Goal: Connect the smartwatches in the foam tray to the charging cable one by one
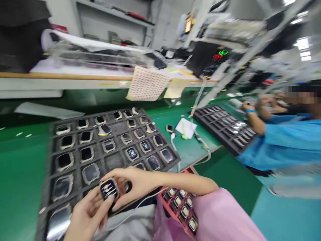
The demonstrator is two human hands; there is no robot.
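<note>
My left hand (87, 211) grips a smartwatch case (109, 188) without a strap, its screen lit with a small reddish picture and white marks. My right hand (135, 182) reaches across from the right, index finger at the case's top edge and thumb near its lower side. A small dark rounded thing (128, 186) shows inside the curl of my right hand; whether it is held there I cannot tell. Both hands are over the near edge of a dark foam tray (114, 161) with several watch cases in its compartments, two with lit screens.
A red box (171, 208) of watch parts sits by my lap, and a white cable (140, 203) runs past it. Beyond the tray lie a small watch (169, 128) and white paper (186, 128). At right, a co-worker in blue (288, 140) sits by another tray (223, 127). A shelf (105, 82) spans the back.
</note>
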